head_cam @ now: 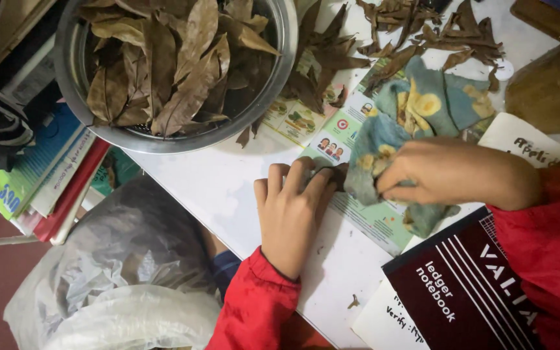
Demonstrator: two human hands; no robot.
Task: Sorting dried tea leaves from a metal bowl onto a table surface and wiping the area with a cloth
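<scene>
White and crowded, the counter [228, 188] carries a steel bowl [72, 78] heaped with dry brown leaves [176, 71], more loose leaves [422, 32] scattered at the far edge, a printed picture sheet [364, 223], and a dark red notebook [461, 285] at the near right. The left hand [291, 210] presses flat with fingers spread on one dark leaf [336, 174] lying on the sheet, while the right hand [439, 172] has its grip clamped on a blue-and-yellow cloth [416, 107] bunched just beside that leaf. Judging by the full bowl against the few leaves lying out, most of the wiping looks still undone.
</scene>
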